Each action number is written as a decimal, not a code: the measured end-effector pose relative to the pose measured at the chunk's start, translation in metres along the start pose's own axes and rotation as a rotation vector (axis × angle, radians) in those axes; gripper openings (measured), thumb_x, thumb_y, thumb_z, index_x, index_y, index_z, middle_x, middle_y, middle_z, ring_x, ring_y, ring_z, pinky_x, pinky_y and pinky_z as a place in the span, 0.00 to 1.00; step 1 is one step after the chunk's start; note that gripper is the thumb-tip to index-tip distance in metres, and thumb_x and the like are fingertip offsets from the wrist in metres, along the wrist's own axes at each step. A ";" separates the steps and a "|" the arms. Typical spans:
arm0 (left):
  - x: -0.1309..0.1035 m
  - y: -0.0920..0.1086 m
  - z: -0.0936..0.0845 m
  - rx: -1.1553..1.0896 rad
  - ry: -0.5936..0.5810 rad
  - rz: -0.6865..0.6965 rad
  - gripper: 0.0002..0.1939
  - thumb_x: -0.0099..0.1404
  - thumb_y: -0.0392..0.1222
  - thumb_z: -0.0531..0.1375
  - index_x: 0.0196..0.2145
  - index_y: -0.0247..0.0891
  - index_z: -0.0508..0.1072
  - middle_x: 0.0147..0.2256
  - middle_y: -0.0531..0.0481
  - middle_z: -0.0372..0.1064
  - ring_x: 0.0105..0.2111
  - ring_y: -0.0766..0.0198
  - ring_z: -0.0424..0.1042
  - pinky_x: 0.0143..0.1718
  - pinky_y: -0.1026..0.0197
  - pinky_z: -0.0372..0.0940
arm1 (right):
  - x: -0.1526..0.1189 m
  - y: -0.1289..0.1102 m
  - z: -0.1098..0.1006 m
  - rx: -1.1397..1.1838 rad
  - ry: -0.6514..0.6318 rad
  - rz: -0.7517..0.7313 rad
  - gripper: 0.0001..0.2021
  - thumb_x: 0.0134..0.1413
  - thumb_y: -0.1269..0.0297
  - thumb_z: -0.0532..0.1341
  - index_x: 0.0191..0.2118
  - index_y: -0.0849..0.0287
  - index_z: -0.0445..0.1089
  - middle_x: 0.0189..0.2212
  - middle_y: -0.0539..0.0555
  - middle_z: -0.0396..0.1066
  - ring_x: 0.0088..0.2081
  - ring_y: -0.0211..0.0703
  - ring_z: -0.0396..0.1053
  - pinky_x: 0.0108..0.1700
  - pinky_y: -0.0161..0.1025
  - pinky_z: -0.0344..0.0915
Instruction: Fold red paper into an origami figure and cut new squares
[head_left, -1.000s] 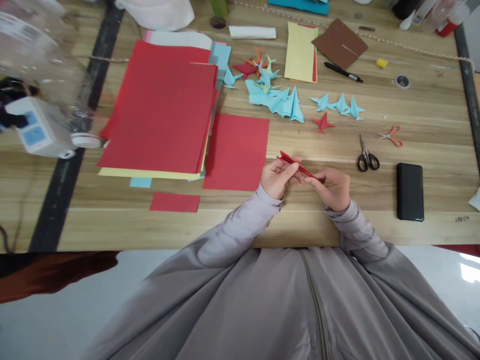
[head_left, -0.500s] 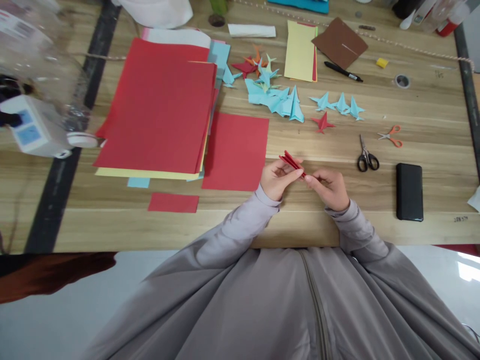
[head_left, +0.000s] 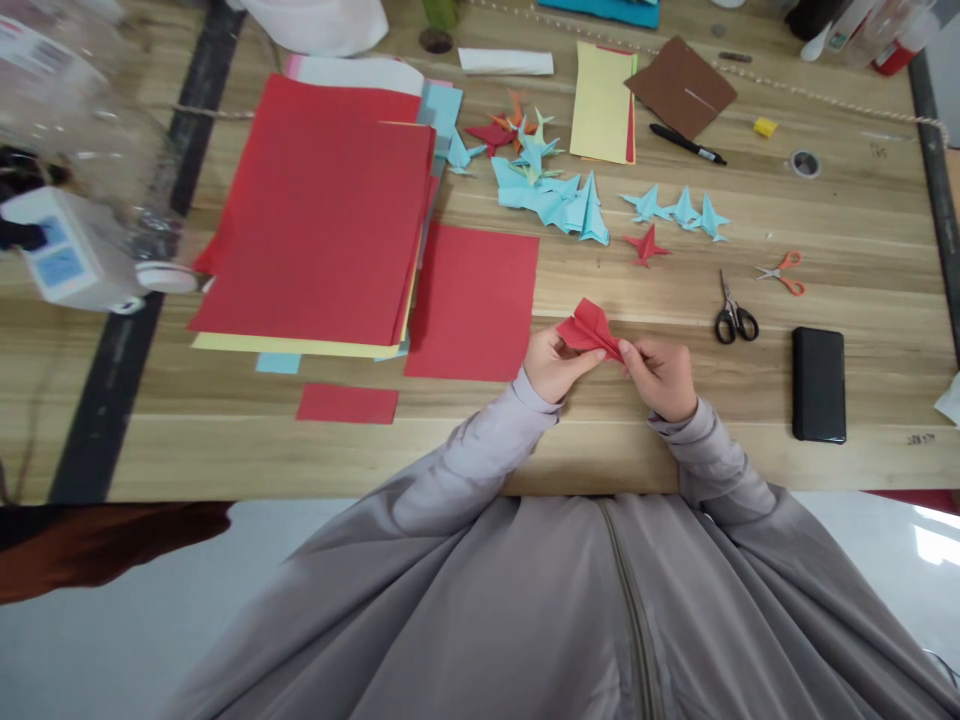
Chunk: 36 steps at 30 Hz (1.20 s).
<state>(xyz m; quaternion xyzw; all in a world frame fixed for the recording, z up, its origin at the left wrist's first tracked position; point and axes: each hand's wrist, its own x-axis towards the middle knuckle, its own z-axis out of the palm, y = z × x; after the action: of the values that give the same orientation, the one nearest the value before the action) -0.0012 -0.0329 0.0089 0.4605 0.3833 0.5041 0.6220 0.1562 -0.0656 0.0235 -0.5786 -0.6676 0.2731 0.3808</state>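
Just right of frame centre, the left hand (head_left: 551,366) and right hand (head_left: 664,378) each have the grip clamped on a folded red paper (head_left: 587,324), its upper-left end spread. Black scissors (head_left: 736,318) lie on the desk (head_left: 759,400) farther right.

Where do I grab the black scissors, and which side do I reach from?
I'd take the black scissors by their loop handles, reaching from the near side of the table. They lie flat, loops toward that side and blades pointing away, so that grip should stay clear of the cutting end.
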 end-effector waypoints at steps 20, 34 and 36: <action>0.000 -0.003 0.003 0.063 0.109 -0.024 0.15 0.43 0.42 0.72 0.28 0.35 0.76 0.23 0.51 0.74 0.23 0.62 0.74 0.30 0.57 0.73 | 0.001 0.003 0.000 -0.159 0.114 -0.274 0.05 0.55 0.64 0.60 0.35 0.55 0.74 0.32 0.56 0.75 0.36 0.46 0.72 0.39 0.44 0.70; -0.008 0.003 0.004 0.202 -0.017 0.101 0.18 0.50 0.40 0.69 0.40 0.37 0.77 0.32 0.46 0.79 0.33 0.58 0.78 0.40 0.55 0.73 | -0.002 0.006 0.003 -0.200 0.167 -0.355 0.04 0.52 0.70 0.59 0.34 0.55 0.70 0.31 0.57 0.75 0.36 0.46 0.73 0.37 0.43 0.71; -0.011 0.006 0.005 0.261 -0.056 0.155 0.17 0.51 0.37 0.67 0.41 0.38 0.77 0.34 0.46 0.79 0.36 0.57 0.78 0.43 0.55 0.72 | -0.002 0.007 0.001 -0.179 0.182 -0.354 0.04 0.50 0.70 0.59 0.33 0.55 0.68 0.31 0.56 0.75 0.36 0.46 0.73 0.37 0.43 0.71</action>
<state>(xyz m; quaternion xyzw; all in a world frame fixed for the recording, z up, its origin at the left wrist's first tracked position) -0.0007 -0.0444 0.0163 0.5792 0.3915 0.4835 0.5267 0.1593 -0.0658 0.0171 -0.5062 -0.7432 0.0882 0.4285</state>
